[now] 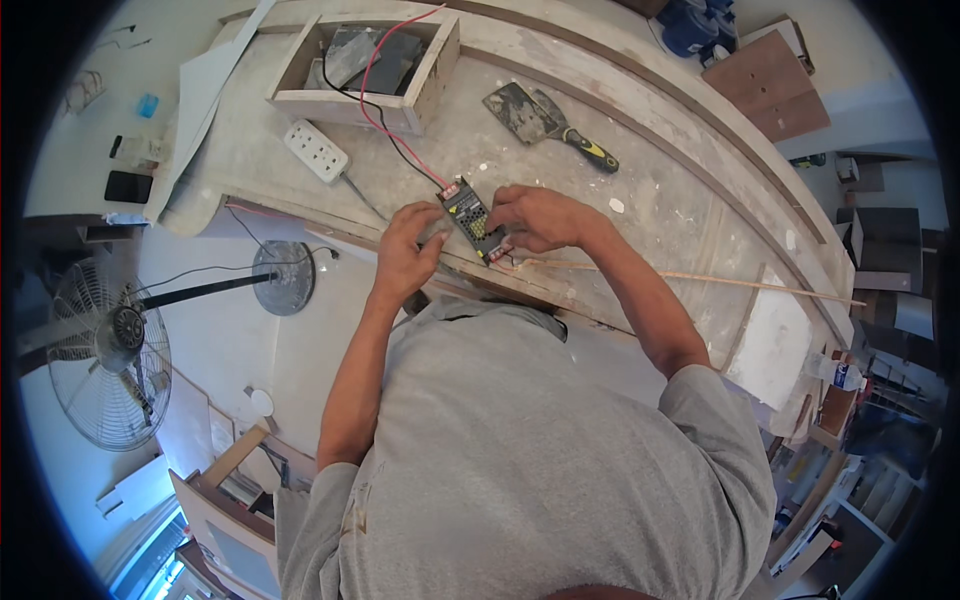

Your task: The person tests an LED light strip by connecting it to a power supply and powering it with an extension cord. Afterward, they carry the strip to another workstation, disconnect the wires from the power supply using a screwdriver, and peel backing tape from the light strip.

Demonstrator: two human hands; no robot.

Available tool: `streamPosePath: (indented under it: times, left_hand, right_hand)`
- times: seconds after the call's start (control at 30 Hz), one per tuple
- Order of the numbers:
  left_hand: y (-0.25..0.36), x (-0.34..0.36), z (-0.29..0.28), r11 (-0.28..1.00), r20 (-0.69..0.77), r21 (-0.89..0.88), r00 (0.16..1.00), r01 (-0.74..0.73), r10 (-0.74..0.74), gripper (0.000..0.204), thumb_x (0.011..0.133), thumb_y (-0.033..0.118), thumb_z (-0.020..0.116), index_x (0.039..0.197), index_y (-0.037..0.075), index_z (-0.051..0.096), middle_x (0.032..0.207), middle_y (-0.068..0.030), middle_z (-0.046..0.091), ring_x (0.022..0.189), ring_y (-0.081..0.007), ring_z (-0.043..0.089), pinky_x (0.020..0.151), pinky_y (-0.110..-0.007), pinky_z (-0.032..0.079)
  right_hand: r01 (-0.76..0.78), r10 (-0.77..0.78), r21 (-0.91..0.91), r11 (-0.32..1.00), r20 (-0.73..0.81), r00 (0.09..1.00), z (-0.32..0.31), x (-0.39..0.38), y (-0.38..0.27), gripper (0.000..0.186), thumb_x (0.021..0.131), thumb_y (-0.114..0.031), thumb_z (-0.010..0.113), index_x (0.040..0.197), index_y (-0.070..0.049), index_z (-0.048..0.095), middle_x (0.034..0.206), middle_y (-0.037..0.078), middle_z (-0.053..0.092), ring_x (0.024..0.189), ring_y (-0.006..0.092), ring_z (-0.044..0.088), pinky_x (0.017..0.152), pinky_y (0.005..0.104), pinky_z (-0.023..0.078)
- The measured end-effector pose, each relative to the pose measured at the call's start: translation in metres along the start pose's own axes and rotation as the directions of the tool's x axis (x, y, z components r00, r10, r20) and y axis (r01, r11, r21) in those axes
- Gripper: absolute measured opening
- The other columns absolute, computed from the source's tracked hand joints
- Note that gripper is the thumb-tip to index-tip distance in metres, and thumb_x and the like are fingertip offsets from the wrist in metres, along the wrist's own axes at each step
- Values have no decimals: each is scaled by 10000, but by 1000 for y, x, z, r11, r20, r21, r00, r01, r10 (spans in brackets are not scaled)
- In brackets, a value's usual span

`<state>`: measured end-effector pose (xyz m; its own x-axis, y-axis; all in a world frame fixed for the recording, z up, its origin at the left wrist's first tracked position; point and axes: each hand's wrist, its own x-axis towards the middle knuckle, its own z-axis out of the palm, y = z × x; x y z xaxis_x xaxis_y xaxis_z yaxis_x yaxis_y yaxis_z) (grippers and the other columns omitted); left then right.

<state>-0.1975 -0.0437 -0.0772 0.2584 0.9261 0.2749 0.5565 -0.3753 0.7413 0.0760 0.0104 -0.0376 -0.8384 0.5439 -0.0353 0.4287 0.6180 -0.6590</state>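
Observation:
A small black power supply (466,217) with a perforated metal cover and a yellow-green label lies near the bench's front edge. Red and black wires (397,138) run from its far-end terminals back toward a wooden box. Around its right side my right hand (540,219) is closed, fingertips against the casing near the close-end terminals. My left hand (408,244) is beside the left edge, fingers loosely bent and thumb apart, with nothing visible between them. Thin short wires (515,264) show at the near terminals; the right hand partly hides that end.
A white power strip (317,151) and an open wooden box (430,80) holding dark pieces sit at the far left of the bench. Farther right lie putty knives (550,125) and a long thin wooden strip (740,283). A standing fan (120,330) is at left.

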Motion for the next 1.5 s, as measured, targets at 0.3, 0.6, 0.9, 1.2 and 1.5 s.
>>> streamPosePath:
  times: [0.3, 0.6, 0.9, 1.2, 1.5]
  left_hand:
    - [1, 78, -77, 947, -587, -256, 748, 192, -311, 221, 859, 129, 781, 1032, 19, 700, 1017, -116, 698, 893, -181, 679, 759, -312, 549]
    - [32, 141, -88, 920, -523, 240, 757, -309, 390, 278, 836, 64, 768, 1105, 33, 702, 1025, -105, 725, 932, -244, 680, 795, -342, 547]
    - [25, 163, -74, 969, -568, 200, 789, -143, 234, 349, 860, 101, 723, 1204, 66, 682, 1031, -112, 670, 917, -295, 668, 782, -398, 545]
    - [19, 160, -78, 992, -585, 127, 808, 12, 65, 169, 886, 115, 699, 1033, 53, 753, 948, -127, 675, 864, -296, 675, 753, -363, 539]
    - [5, 80, -95, 948, -533, -307, 811, 78, -239, 169, 950, 151, 702, 935, -14, 732, 725, -25, 682, 665, -67, 570, 621, -251, 465]
  right_hand:
    - [-94, 276, 364, 927, -486, 829, -52, 74, -13, 242, 936, -190, 700, 1080, -1, 742, 905, 74, 707, 807, 154, 669, 729, 308, 536]
    - [46, 189, 508, 860, -400, 897, -102, 179, -3, 258, 992, -126, 608, 1189, 13, 699, 974, 67, 732, 878, 137, 690, 728, 300, 565]
    - [31, 159, 770, 637, -171, 972, -89, 204, 7, 288, 991, -98, 569, 1243, 5, 663, 1060, 84, 707, 855, 154, 665, 717, 311, 566]
    - [5, 133, 723, 691, -134, 982, -83, 215, 6, 247, 962, -65, 599, 1182, 16, 677, 1003, 70, 703, 910, 144, 665, 774, 318, 570]
    - [-78, 265, 697, 713, -165, 950, -76, 211, -7, 388, 1040, -379, 591, 1073, -19, 731, 855, -1, 687, 746, 74, 595, 687, 251, 501]
